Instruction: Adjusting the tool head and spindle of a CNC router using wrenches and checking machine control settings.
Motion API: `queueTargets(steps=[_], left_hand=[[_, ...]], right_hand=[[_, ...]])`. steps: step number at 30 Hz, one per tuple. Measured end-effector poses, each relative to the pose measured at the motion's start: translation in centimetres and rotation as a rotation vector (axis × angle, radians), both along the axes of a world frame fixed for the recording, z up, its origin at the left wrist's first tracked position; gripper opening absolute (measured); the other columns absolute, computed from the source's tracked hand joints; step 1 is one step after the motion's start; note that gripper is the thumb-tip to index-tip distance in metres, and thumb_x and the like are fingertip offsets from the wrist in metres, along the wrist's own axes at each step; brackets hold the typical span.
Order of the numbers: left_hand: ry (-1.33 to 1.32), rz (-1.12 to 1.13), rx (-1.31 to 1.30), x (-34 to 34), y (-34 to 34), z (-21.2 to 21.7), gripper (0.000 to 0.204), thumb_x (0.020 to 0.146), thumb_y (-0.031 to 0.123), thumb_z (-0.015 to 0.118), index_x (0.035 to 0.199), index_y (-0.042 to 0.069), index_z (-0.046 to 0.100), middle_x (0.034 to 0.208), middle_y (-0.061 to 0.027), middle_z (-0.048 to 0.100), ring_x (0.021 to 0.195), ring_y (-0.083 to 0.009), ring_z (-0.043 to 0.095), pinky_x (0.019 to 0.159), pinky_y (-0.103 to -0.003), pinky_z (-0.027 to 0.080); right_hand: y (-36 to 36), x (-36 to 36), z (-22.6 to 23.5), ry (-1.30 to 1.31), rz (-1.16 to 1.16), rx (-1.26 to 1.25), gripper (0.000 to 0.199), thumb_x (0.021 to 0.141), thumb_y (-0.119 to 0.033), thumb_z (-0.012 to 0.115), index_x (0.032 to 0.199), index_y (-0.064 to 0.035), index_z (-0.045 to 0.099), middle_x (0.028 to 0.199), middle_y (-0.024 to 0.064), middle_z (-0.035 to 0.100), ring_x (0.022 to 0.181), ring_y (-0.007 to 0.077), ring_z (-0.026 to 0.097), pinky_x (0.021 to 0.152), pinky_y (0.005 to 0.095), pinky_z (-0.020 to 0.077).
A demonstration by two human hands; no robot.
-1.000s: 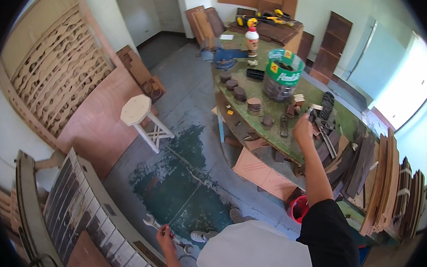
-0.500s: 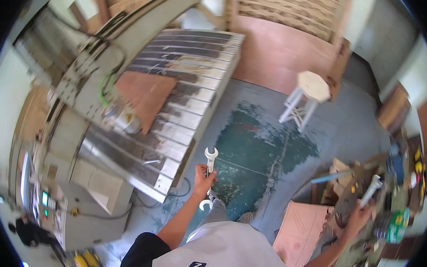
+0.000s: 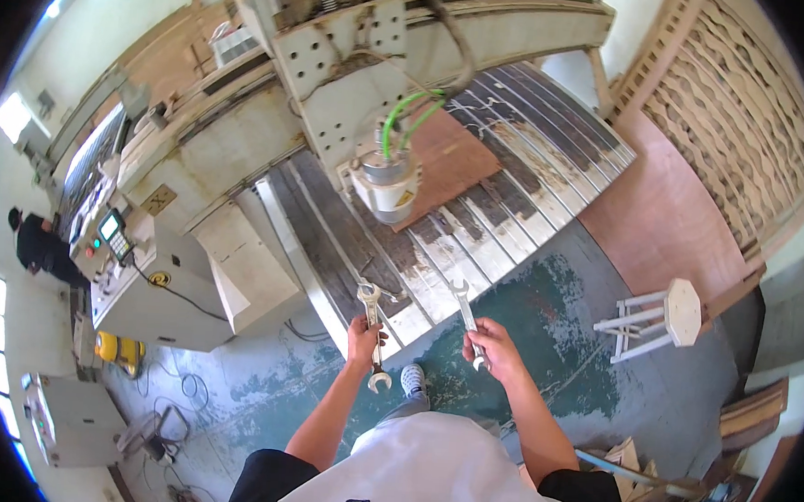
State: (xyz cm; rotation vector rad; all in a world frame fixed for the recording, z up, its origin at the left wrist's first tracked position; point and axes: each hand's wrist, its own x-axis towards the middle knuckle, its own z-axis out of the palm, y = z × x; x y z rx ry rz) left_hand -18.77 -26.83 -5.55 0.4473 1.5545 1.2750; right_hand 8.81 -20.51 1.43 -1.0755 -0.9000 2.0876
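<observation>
Held upright in my left hand [image 3: 362,342] is a double open-ended wrench [image 3: 371,314], its lower jaw showing below the fist. My right hand [image 3: 497,351] is closed round a second wrench [image 3: 464,307], whose open jaw points away from me. Both hands are in front of my body, apart from each other, near the front edge of a slotted machine bed [image 3: 503,257]. Beyond them hangs the white spindle motor [image 3: 389,190] of a CNC router, with green hoses [image 3: 396,122] on top. A reddish-brown board [image 3: 453,167] lies on the bed behind the spindle.
A control cabinet [image 3: 164,296] with a handheld controller [image 3: 113,231] stands left of the bed. A person in dark clothes [image 3: 43,249] is farther left. Yellow equipment [image 3: 119,353] and cables lie on the floor. At right are a white stool [image 3: 684,312] and a pinkish panel [image 3: 667,207].
The view has turned left toward the machine. My right hand has come from the cluttered bench at right to in front of me, still holding its wrench. My left keeps its wrench.
</observation>
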Motion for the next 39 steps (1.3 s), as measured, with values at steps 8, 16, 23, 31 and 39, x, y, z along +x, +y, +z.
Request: queueTargets(steps=[8, 16, 23, 31, 39], left_hand=[[-0.053, 0.45, -0.052, -3.7, 5.0, -5.5, 0.023, 0.082, -0.003, 0.049, 0.105, -0.005, 0.045, 0.07, -0.0124, 0.055, 0.054, -0.0208, 0.058, 0.044, -0.034, 0.05], [0.39, 0.647, -0.446, -4.3, 8.0, -11.3, 0.036, 0.07, -0.003, 0.051, 0.104, -0.005, 0.06, 0.083, -0.0182, 0.062, 0.067, -0.0262, 0.063, 0.056, -0.035, 0.05], [1.119, 0.498, -0.548, -1.6, 12.7, -4.8, 0.053, 0.067, 0.01, 0.069, 0.116, 0.0, 0.053, 0.107, -0.0179, 0.054, 0.103, -0.0354, 0.05, 0.091, -0.04, 0.039], [0.824, 0.128, 0.108, -1.4, 22.5, -4.5, 0.039, 0.071, 0.009, 0.067, 0.108, 0.003, 0.059, 0.11, -0.0173, 0.059, 0.105, -0.0339, 0.054, 0.091, -0.04, 0.042], [0.95, 0.165, 0.264, -1.5, 24.0, -7.2, 0.029, 0.075, 0.011, 0.064, 0.103, 0.003, 0.062, 0.103, -0.0156, 0.064, 0.098, -0.0313, 0.06, 0.084, -0.037, 0.046]], right_hand=[[7.8, -3.5, -1.7, 0.086, -0.069, -0.17, 0.008, 0.088, -0.006, 0.051, 0.093, -0.0021, 0.055, 0.084, 0.0091, 0.059, 0.075, 0.0191, 0.06, 0.07, 0.0363, 0.0529], [16.0, -6.2, -5.2, -0.549, 0.276, 0.287, 0.012, 0.086, -0.009, 0.054, 0.086, 0.0016, 0.059, 0.061, 0.0089, 0.058, 0.048, 0.0182, 0.055, 0.049, 0.031, 0.0431], [23.1, -10.6, -8.3, -0.7, 0.474, 0.918, 0.02, 0.081, -0.014, 0.057, 0.066, -0.0008, 0.059, 0.055, 0.0102, 0.056, 0.05, 0.0206, 0.055, 0.051, 0.0344, 0.042], [25.5, -11.9, -8.8, -0.554, 0.587, 0.877, 0.021, 0.082, -0.013, 0.056, 0.065, -0.0002, 0.058, 0.056, 0.0105, 0.057, 0.051, 0.0206, 0.056, 0.051, 0.0344, 0.0425], [26.0, -12.1, -8.1, -0.57, 0.59, 0.868, 0.015, 0.075, -0.014, 0.063, 0.072, -0.0001, 0.06, 0.064, 0.0184, 0.058, 0.061, 0.0354, 0.059, 0.056, 0.0407, 0.0446]])
